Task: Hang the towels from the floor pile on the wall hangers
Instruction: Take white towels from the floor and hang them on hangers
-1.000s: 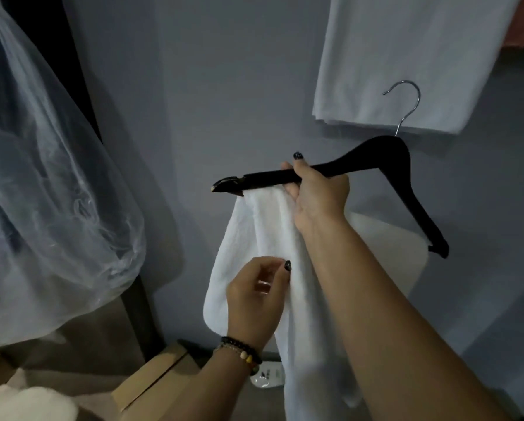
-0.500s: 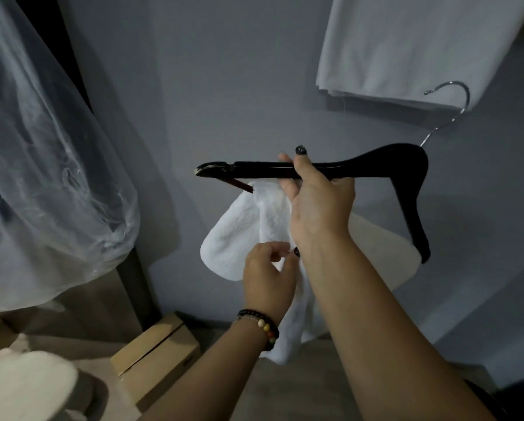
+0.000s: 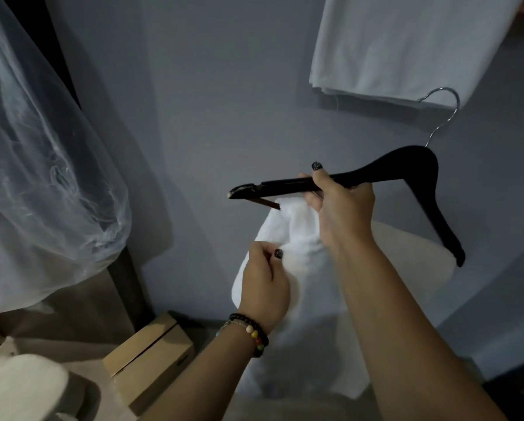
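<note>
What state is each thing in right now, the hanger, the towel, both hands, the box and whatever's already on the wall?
Black hanger: off the wall, held tilted.
White towel: draped over the hanger's bar.
Right hand: gripping the hanger.
Left hand: pinching the towel.
Hung towel: folded, hanging on the wall.
Cardboard box: closed, on the floor.

Counted are one black hanger (image 3: pixel 376 174), two white towels (image 3: pixel 303 238) (image 3: pixel 406 47), one cardboard box (image 3: pixel 151 357) and two hands (image 3: pixel 265 287) (image 3: pixel 342 208).
</note>
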The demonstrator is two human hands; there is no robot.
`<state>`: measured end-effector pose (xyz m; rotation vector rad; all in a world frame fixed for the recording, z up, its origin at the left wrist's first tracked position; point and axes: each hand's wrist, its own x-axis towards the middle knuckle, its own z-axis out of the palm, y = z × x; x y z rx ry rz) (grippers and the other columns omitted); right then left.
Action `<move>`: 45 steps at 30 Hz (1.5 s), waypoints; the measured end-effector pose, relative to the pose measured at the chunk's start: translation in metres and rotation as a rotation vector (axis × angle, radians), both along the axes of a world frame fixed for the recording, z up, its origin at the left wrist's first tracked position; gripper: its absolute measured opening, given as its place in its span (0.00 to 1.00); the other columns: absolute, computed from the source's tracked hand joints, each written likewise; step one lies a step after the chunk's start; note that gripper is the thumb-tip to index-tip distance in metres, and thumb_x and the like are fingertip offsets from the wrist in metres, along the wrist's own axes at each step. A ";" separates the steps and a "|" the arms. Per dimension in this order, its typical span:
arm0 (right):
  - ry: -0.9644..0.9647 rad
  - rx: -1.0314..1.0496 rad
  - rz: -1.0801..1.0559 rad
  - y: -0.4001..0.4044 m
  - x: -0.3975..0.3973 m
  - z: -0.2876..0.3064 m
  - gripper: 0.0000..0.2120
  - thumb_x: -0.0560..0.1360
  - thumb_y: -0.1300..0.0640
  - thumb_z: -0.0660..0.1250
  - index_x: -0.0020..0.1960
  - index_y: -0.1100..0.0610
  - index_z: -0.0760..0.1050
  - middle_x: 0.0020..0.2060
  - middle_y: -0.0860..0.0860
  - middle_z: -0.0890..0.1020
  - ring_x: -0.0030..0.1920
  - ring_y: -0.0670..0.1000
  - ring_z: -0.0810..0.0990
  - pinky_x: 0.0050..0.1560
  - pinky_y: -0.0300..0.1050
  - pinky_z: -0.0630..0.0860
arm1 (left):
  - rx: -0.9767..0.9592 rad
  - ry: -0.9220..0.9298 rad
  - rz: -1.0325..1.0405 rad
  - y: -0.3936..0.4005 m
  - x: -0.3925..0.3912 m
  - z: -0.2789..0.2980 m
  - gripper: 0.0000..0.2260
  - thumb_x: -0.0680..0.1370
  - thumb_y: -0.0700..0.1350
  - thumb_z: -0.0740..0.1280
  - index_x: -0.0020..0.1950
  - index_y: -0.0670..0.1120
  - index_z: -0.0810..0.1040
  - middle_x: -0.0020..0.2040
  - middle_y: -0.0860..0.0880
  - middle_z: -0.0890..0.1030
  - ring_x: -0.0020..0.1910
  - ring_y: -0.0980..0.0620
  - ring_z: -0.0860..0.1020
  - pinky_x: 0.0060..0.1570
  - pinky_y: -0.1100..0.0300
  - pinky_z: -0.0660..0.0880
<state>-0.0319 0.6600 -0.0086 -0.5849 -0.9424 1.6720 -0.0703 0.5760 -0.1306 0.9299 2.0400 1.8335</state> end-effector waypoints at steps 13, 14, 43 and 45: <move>-0.072 0.000 -0.047 0.005 0.007 -0.020 0.21 0.73 0.70 0.70 0.62 0.63 0.66 0.43 0.57 0.82 0.42 0.55 0.86 0.44 0.47 0.83 | -0.139 -0.114 -0.196 0.007 0.007 0.017 0.11 0.76 0.58 0.67 0.41 0.52 0.76 0.24 0.55 0.72 0.20 0.58 0.65 0.25 0.64 0.63; -0.069 -0.005 -0.042 0.004 0.008 -0.020 0.20 0.73 0.70 0.69 0.62 0.63 0.66 0.43 0.57 0.82 0.42 0.55 0.86 0.42 0.45 0.82 | -0.172 -0.076 -0.198 0.008 0.005 0.016 0.10 0.75 0.58 0.68 0.40 0.53 0.76 0.23 0.55 0.72 0.21 0.59 0.66 0.27 0.64 0.64; -0.268 0.135 -0.137 0.016 -0.010 -0.039 0.19 0.70 0.65 0.73 0.56 0.63 0.67 0.38 0.54 0.84 0.41 0.55 0.86 0.47 0.57 0.82 | -0.002 -0.221 -0.131 -0.003 -0.007 -0.007 0.25 0.65 0.63 0.74 0.55 0.53 0.71 0.50 0.55 0.78 0.46 0.58 0.78 0.46 0.60 0.78; -0.271 0.139 -0.120 0.016 -0.012 -0.039 0.20 0.70 0.65 0.73 0.57 0.63 0.68 0.39 0.55 0.84 0.42 0.55 0.86 0.47 0.56 0.82 | -0.155 -0.177 -0.206 -0.003 -0.009 -0.017 0.24 0.64 0.64 0.75 0.53 0.54 0.75 0.49 0.56 0.80 0.49 0.58 0.79 0.49 0.57 0.79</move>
